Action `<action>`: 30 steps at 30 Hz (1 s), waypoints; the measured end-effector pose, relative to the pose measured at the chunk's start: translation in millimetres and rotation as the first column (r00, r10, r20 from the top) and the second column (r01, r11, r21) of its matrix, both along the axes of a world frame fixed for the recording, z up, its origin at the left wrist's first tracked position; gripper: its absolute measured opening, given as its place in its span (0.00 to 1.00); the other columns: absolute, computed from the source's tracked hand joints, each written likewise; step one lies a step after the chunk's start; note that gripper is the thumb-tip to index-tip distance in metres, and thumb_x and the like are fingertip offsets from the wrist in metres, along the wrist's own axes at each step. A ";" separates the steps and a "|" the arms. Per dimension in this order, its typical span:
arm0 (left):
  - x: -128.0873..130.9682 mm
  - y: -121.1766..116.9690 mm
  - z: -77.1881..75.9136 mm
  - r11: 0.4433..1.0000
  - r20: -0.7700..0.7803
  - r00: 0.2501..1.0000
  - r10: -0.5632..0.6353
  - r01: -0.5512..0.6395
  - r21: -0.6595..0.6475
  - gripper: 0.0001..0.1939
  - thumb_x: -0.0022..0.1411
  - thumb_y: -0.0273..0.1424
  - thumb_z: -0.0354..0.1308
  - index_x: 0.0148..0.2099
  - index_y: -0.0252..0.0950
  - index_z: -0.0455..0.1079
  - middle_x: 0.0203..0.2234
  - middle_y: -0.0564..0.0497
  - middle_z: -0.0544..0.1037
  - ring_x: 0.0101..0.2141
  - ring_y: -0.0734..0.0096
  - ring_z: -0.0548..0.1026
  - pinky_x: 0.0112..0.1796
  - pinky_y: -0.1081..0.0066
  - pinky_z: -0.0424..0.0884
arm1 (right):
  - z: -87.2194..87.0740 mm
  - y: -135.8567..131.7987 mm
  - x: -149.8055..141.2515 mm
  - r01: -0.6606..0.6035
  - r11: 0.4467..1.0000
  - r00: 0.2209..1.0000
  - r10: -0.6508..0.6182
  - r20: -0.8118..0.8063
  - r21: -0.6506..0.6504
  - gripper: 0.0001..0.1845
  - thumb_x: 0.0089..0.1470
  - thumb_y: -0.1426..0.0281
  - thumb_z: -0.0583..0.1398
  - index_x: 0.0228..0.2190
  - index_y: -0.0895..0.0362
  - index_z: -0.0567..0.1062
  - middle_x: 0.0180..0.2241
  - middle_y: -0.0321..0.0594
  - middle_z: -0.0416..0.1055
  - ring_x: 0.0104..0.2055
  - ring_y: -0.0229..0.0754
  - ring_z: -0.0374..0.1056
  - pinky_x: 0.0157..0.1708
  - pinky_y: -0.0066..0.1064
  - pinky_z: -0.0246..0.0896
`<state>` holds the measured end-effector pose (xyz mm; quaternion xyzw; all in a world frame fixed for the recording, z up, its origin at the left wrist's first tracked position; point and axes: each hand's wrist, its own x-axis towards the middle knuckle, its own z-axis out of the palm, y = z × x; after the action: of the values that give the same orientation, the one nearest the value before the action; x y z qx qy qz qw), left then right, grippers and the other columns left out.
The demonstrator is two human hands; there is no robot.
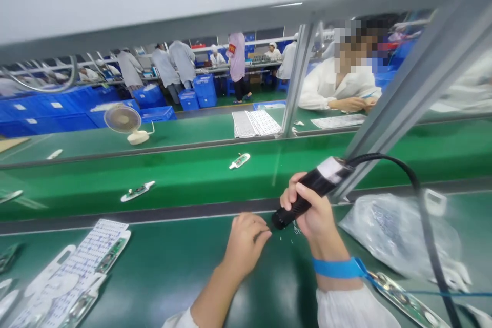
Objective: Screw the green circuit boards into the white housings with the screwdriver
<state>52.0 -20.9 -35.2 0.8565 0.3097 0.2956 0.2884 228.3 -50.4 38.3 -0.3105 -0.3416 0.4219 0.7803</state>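
Observation:
My right hand (313, 210) is wrapped round a black electric screwdriver (307, 195), which slants down to the left with its cable leaving from the upper end. Close to the tool's tip, my left hand (246, 241) has thumb and fingers pinched together; whatever lies between them is too small to make out. A few tiny pale pieces (295, 230), possibly screws, lie on the green bench beneath the tool. A blue wrist strap (336, 268) circles my right wrist.
On the left, white casings with circuit boards (113, 251) rest on a printed sheet (102, 236). A clear plastic bag (395, 230) and another board casing (407, 300) lie at right. Casings sit on the green conveyor (192, 174) beyond. A metal post (395, 82) slants nearby; a co-worker (342, 84) sits opposite.

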 end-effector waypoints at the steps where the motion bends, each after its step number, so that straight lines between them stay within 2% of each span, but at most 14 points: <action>1: 0.0 0.6 -1.3 1.000 0.016 1.000 0.007 -0.006 -0.009 0.06 0.67 0.29 0.59 0.36 0.40 0.76 0.38 0.49 0.81 0.43 0.59 0.75 0.46 0.55 0.69 | -0.5 0.1 0.1 0.000 1.000 1.000 0.000 -0.005 0.004 0.09 0.54 0.65 0.67 0.36 0.53 0.73 0.20 0.30 0.66 0.19 0.39 0.63 0.23 0.31 0.60; 8: 0.5 0.6 -10.7 0.997 0.095 0.995 0.043 -0.037 -0.061 0.04 0.63 0.28 0.62 0.34 0.41 0.74 0.36 0.50 0.82 0.41 0.58 0.77 0.46 0.52 0.70 | -0.8 1.4 -3.0 0.004 1.000 1.000 -0.004 -0.008 0.025 0.08 0.54 0.65 0.67 0.35 0.53 0.75 0.19 0.32 0.66 0.18 0.38 0.63 0.22 0.31 0.59; 12: 1.3 -1.4 -11.8 0.995 0.121 0.991 0.049 -0.038 -0.092 0.05 0.61 0.28 0.65 0.33 0.41 0.73 0.34 0.51 0.82 0.39 0.58 0.77 0.44 0.52 0.71 | -1.8 1.2 -4.6 -0.006 1.000 1.000 0.006 -0.012 -0.016 0.08 0.54 0.65 0.68 0.35 0.52 0.76 0.20 0.33 0.66 0.19 0.39 0.64 0.23 0.31 0.60; 15: -0.9 -1.2 -9.5 0.995 0.110 0.992 0.067 -0.058 -0.081 0.06 0.57 0.32 0.69 0.38 0.42 0.75 0.37 0.49 0.82 0.41 0.55 0.77 0.44 0.52 0.73 | -3.3 0.9 -2.9 0.008 0.999 1.000 -0.009 -0.016 -0.053 0.09 0.53 0.64 0.68 0.34 0.53 0.76 0.19 0.33 0.65 0.19 0.39 0.64 0.23 0.32 0.61; 17: -8.3 8.8 -4.9 0.994 0.074 0.992 0.107 -0.105 -0.032 0.08 0.59 0.36 0.67 0.42 0.43 0.76 0.40 0.48 0.82 0.44 0.54 0.77 0.46 0.52 0.73 | -3.4 0.9 -1.2 0.029 0.997 0.999 -0.030 -0.023 -0.068 0.10 0.50 0.64 0.69 0.33 0.53 0.76 0.19 0.34 0.64 0.19 0.40 0.63 0.22 0.32 0.61; 20: -39.1 48.3 8.2 0.954 -0.125 0.948 0.293 -0.282 0.102 0.06 0.64 0.36 0.61 0.43 0.46 0.77 0.44 0.48 0.82 0.48 0.57 0.77 0.51 0.55 0.73 | -1.2 0.2 0.0 0.042 0.994 0.998 -0.048 -0.049 -0.105 0.11 0.49 0.64 0.70 0.32 0.53 0.75 0.19 0.34 0.63 0.19 0.40 0.63 0.22 0.33 0.61; 22: -75.5 86.5 20.9 0.884 -0.261 0.846 0.464 -0.427 0.188 0.09 0.66 0.35 0.59 0.47 0.45 0.77 0.48 0.47 0.80 0.52 0.57 0.75 0.54 0.57 0.71 | 1.5 -1.3 -1.1 0.033 0.989 0.996 -0.044 -0.075 -0.142 0.10 0.50 0.64 0.69 0.32 0.52 0.74 0.20 0.33 0.63 0.20 0.40 0.63 0.24 0.33 0.61; 25: -141.1 142.3 40.3 0.774 -0.342 0.695 0.632 -0.583 0.245 0.19 0.67 0.32 0.54 0.59 0.35 0.70 0.57 0.37 0.74 0.59 0.47 0.69 0.58 0.48 0.65 | 4.7 -3.9 -5.1 0.031 0.984 0.993 -0.050 -0.106 -0.177 0.10 0.51 0.65 0.68 0.33 0.52 0.74 0.21 0.32 0.63 0.21 0.38 0.62 0.26 0.31 0.61; 27: -178.4 170.1 49.6 0.746 -0.424 0.622 0.659 -0.615 0.256 0.23 0.65 0.31 0.56 0.61 0.33 0.68 0.58 0.34 0.73 0.60 0.40 0.67 0.56 0.44 0.64 | 5.3 -4.6 -8.0 0.040 0.984 0.992 -0.060 -0.112 -0.173 0.10 0.51 0.64 0.68 0.33 0.52 0.73 0.21 0.32 0.63 0.21 0.38 0.62 0.26 0.31 0.60; 30: -208.7 194.7 56.2 0.794 -0.546 0.601 0.584 -0.564 0.228 0.21 0.62 0.31 0.58 0.57 0.37 0.71 0.52 0.39 0.78 0.56 0.44 0.72 0.54 0.49 0.67 | 5.1 -3.7 -11.3 0.053 0.985 0.989 -0.074 -0.124 -0.164 0.11 0.51 0.63 0.68 0.34 0.53 0.74 0.21 0.32 0.63 0.21 0.38 0.62 0.25 0.30 0.59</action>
<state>-156.7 173.8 20.9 0.7634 0.6365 0.0958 0.0534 217.0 -54.1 43.4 -0.3550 -0.2449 0.4424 0.7863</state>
